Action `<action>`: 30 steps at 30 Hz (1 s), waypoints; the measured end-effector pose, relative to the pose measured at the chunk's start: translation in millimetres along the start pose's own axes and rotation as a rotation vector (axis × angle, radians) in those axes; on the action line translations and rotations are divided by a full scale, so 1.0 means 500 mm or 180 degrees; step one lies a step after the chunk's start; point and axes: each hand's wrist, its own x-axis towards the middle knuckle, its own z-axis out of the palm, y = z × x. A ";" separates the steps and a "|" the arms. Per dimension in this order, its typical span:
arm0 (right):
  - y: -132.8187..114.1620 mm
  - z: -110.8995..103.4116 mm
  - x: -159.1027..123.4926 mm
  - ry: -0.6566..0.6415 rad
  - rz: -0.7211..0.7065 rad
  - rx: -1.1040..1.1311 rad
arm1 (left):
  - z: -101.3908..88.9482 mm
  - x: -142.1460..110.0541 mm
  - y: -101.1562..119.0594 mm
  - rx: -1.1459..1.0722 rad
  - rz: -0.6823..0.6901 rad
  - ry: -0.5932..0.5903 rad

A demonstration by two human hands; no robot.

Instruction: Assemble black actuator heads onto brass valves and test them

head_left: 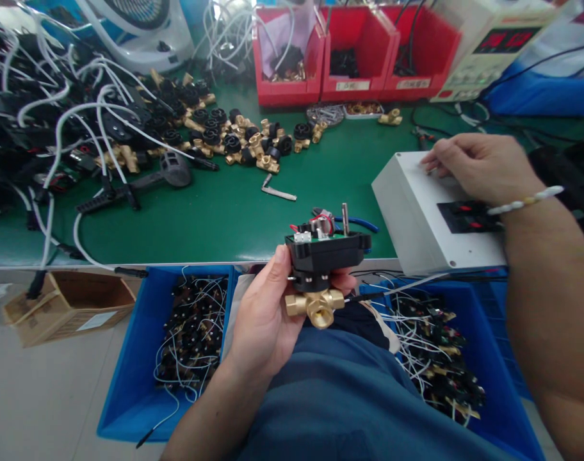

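My left hand is closed around a motorised valve, held upright at the table's front edge. Its brass body with three visible ports points down, and its black housing is uncovered, showing wires, a circuit board and a metal shaft. From the valve a cable with a black sleeve runs off to the right. On top of a pale metal box, the fingers of my right hand are pressed together at the far edge; whatever they grip is hidden. A black panel with red parts lies beside that wrist.
Brass valve bodies and white-cabled units crowd the back left, near a black mallet. Behind stand red bins and a power supply. Blue crates of assemblies flank my lap. A hex key lies mid-table.
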 end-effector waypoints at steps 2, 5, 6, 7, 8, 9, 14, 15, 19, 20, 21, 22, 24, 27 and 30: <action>0.000 0.001 -0.001 0.0001 -0.0015 0.0010 | -0.001 0.001 -0.001 -0.0010 -0.0002 0.0002; 0.000 0.000 -0.002 0.0009 -0.0040 -0.0026 | -0.001 0.002 -0.002 -0.0019 -0.0003 0.0001; -0.001 0.000 -0.002 -0.0002 -0.0042 -0.0038 | -0.002 0.002 -0.002 -0.0014 0.0000 -0.0007; -0.001 -0.001 -0.002 -0.0005 -0.0048 -0.0050 | -0.002 0.002 -0.003 -0.0011 0.0000 -0.0011; -0.002 -0.002 -0.003 -0.0011 -0.0056 -0.0058 | -0.002 0.002 -0.003 -0.0012 -0.0001 -0.0008; -0.002 -0.002 -0.003 -0.0010 -0.0064 -0.0071 | -0.002 0.002 -0.003 -0.0017 -0.0005 0.0006; -0.007 -0.003 -0.004 0.0013 -0.0006 -0.0152 | 0.000 0.000 -0.001 -0.0080 -0.0055 0.0106; -0.007 -0.003 -0.004 0.0016 0.0011 -0.0152 | 0.000 0.000 -0.001 -0.0097 -0.0067 0.0116; -0.005 -0.004 -0.004 0.0016 -0.0052 -0.0116 | 0.001 0.002 0.000 -0.0116 -0.0079 0.0153; -0.004 -0.004 -0.004 0.0009 -0.0083 -0.0127 | 0.001 0.003 0.000 -0.0109 -0.0079 0.0173; -0.003 -0.004 -0.004 0.0004 -0.0103 -0.0145 | 0.002 0.003 0.000 -0.0103 -0.0081 0.0192; -0.002 -0.005 -0.004 -0.0002 -0.0111 -0.0166 | 0.002 0.003 -0.001 -0.0101 -0.0079 0.0211; 0.000 -0.005 -0.003 -0.0012 -0.0091 -0.0195 | 0.003 0.002 -0.001 -0.0109 -0.0075 0.0214; 0.000 -0.005 -0.002 -0.0027 -0.0016 -0.0177 | 0.003 0.003 -0.001 -0.0140 -0.0064 0.0154; -0.001 -0.006 -0.003 -0.0013 -0.0019 -0.0201 | 0.002 0.004 0.000 -0.0145 -0.0060 0.0139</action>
